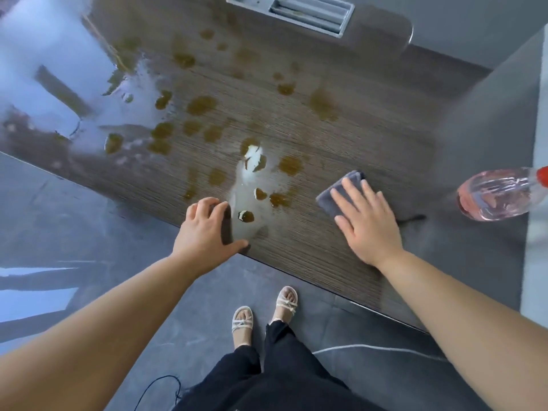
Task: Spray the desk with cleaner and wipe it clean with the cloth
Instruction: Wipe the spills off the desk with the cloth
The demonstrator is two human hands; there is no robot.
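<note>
The dark wood-grain desk [341, 149] is dotted with several brown wet stains and a pale puddle [246, 185] near its front edge. A folded grey cloth [335, 192] lies on the desk at the right. My right hand [366, 223] lies flat on top of it with straight, spread fingers. My left hand [207, 229] rests on the desk's front edge beside the puddle, fingers bent with their tips on the surface, holding nothing. A clear spray bottle [495, 194] of pink cleaner with a red top lies on its side at the far right.
A grey cable tray with slots [308, 10] is set into the desk's far side. Bright window glare covers the desk's left part [44, 69]. A thin black cord [412, 218] lies behind my right hand. Below are the grey floor, my feet in white sandals and a black cable [157, 387].
</note>
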